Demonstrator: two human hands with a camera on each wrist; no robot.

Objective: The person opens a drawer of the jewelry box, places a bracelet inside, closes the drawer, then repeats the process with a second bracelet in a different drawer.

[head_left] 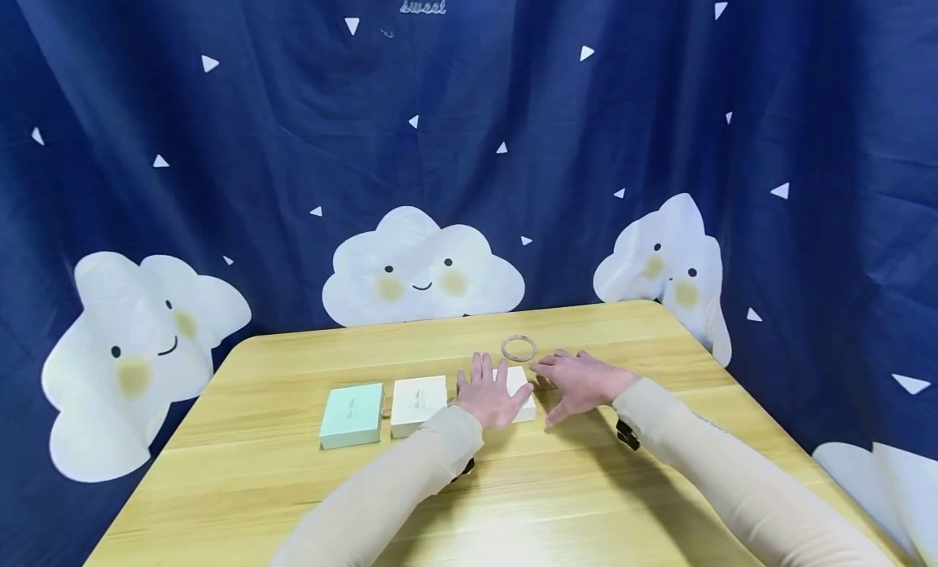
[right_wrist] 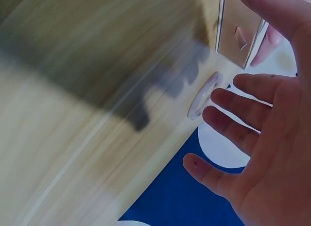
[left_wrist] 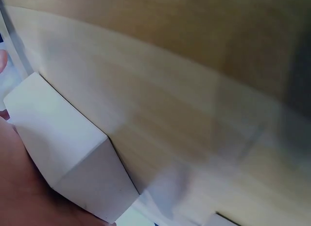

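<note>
A small white box lies on the wooden table. My left hand lies over the box's left part with straight fingers. In the left wrist view the box sits right against my palm. My right hand hovers just right of the box, fingers spread and holding nothing; the right wrist view shows it open. A pale bangle lies flat just beyond both hands, and its edge appears near my right fingertips.
A second white box and a mint green box sit side by side left of my hands. A dark blue curtain with white clouds hangs behind the table. The table's far edge runs just past the bangle.
</note>
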